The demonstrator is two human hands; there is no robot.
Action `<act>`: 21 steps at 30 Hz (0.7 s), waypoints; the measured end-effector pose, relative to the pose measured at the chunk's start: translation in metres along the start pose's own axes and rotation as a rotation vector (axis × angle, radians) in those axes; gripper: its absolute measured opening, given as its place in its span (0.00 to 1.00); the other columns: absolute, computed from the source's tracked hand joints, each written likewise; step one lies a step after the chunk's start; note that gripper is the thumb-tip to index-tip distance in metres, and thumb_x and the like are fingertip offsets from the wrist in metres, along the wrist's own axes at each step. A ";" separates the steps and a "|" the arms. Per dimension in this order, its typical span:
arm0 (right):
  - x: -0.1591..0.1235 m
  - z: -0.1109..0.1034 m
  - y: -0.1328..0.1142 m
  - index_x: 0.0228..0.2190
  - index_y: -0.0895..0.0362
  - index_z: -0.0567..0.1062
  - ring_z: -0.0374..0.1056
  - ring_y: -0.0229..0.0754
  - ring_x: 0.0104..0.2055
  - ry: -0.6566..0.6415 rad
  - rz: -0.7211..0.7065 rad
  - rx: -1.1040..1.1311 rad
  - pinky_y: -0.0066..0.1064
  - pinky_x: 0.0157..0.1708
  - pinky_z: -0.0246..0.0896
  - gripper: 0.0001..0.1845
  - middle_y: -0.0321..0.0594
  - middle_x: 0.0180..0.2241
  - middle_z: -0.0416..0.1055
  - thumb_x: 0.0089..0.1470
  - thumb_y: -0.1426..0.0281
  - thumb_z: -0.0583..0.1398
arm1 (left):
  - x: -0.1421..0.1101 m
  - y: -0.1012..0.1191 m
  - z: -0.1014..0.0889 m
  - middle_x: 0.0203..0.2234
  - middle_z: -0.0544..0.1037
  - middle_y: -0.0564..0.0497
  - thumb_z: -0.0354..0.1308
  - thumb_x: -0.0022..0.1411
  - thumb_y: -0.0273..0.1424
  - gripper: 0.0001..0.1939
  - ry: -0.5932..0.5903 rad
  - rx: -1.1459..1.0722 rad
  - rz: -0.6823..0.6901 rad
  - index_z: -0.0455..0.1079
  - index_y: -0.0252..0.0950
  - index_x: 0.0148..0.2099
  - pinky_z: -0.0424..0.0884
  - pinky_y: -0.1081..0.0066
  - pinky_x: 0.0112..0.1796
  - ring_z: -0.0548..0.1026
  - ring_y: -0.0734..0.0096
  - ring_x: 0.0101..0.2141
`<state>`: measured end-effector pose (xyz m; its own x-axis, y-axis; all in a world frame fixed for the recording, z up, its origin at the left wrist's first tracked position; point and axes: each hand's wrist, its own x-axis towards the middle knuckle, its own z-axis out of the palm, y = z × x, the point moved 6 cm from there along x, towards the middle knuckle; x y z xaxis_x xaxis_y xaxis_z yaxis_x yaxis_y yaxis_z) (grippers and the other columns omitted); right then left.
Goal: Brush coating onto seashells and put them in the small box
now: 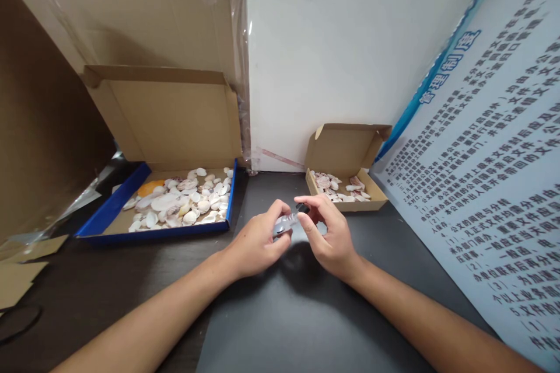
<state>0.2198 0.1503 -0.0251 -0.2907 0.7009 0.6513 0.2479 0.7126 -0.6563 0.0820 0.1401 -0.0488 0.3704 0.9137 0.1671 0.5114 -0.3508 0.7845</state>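
Over the dark mat, my left hand (pixel 261 240) is closed around a small clear bottle (pixel 285 223), which lies tilted with its neck toward the right. The thumb and fingers of my right hand (pixel 327 233) pinch a black cap (pixel 301 208) at the bottle's neck. Whether the cap sits on the neck or is apart from it, I cannot tell. The fingers cover part of the bottle, and what it contains is not clear to see.
At the left stands an open blue-edged cardboard box (pixel 157 237) holding many seashells (pixel 189 218). A smaller open cardboard box (pixel 359 206) with shells (pixel 326 182) is behind my right hand. Cardboard pieces (pixel 21 282) lie far left. A printed sheet (pixel 494 163) slopes along the right side.
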 end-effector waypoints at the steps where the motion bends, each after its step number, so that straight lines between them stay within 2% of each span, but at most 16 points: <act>1: 0.000 0.000 -0.001 0.47 0.54 0.71 0.60 0.37 0.29 -0.003 -0.009 -0.005 0.29 0.29 0.61 0.12 0.37 0.32 0.62 0.62 0.72 0.56 | 0.000 0.000 0.000 0.25 0.63 0.61 0.51 0.60 0.27 0.10 0.000 0.003 -0.001 0.55 0.41 0.43 0.56 0.72 0.27 0.60 0.75 0.23; 21: -0.001 -0.002 -0.014 0.50 0.55 0.69 0.61 0.35 0.28 -0.030 -0.182 -0.097 0.30 0.29 0.63 0.16 0.40 0.37 0.63 0.61 0.77 0.56 | -0.001 0.001 0.001 0.24 0.64 0.62 0.52 0.61 0.27 0.10 -0.001 0.002 0.011 0.56 0.41 0.43 0.56 0.73 0.27 0.61 0.76 0.23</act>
<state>0.2186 0.1401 -0.0155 -0.3654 0.5605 0.7432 0.2766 0.8277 -0.4882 0.0828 0.1388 -0.0492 0.3768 0.9096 0.1753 0.5090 -0.3614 0.7812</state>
